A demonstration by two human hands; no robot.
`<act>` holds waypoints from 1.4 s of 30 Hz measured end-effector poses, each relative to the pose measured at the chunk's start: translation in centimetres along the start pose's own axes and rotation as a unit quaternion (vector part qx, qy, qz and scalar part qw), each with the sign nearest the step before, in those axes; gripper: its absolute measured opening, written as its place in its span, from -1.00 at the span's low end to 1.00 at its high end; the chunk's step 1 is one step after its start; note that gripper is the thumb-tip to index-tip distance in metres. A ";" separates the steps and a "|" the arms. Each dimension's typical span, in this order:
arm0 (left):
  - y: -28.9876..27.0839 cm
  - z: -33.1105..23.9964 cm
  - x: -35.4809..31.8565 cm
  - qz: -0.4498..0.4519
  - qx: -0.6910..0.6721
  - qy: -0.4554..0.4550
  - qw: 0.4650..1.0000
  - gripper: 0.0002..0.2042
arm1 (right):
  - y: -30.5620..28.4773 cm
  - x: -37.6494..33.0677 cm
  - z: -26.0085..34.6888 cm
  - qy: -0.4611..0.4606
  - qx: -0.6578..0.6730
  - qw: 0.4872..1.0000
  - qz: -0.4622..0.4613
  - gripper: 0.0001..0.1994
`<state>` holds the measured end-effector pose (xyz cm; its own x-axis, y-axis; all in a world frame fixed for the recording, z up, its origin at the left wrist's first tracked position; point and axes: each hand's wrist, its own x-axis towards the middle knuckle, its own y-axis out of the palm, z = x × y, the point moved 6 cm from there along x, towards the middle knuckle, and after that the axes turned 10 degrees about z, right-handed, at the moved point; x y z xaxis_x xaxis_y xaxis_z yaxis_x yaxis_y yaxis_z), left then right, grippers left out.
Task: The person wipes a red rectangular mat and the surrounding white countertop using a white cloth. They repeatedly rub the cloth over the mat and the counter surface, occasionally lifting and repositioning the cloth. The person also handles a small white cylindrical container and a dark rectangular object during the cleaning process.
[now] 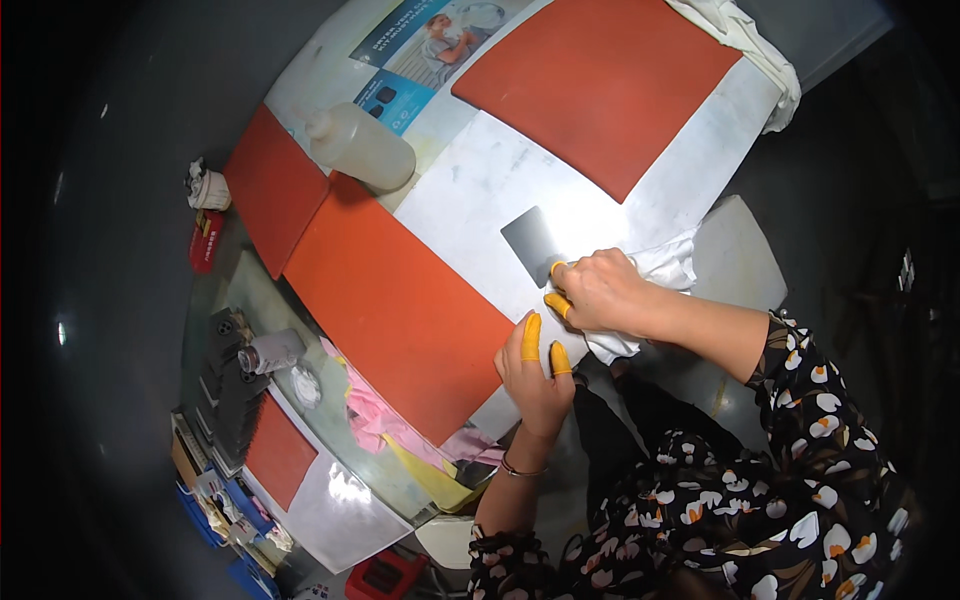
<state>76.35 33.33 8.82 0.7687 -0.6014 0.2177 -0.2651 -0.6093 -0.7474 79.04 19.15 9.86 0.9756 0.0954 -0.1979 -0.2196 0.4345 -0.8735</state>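
My right hand [605,290] pinches the near corner of a thin shiny grey rectangular plate [528,240] between thumb and index finger, both in yellow finger cots. A crumpled white cloth [668,262] lies beside and partly under that hand. Close by on the left, my left hand [540,385] is empty, its yellow-capped fingers apart. It is at the table's near edge, against the corner of a long orange mat [400,300]. Under the plate is a white sheet [470,190].
Another orange mat [610,85] lies farther back, with a white cloth [750,50] at its corner. A translucent plastic bottle [365,148] stands left of it. An orange-red sheet [275,190] is at the far left. Pink cloths [370,410] and a small jar [272,352] are lower left.
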 end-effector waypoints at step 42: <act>2.5 0.3 3.2 0.122 -0.555 -0.213 0.795 -0.90 | 1.7 -3.8 -1.9 -0.025 0.834 0.519 0.188 -0.82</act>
<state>78.36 30.05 7.44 0.6809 -0.6859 -0.2568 -0.6052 -0.7244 0.3302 74.93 17.79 8.24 0.8732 0.4584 -0.1657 -0.1279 0.5435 0.8296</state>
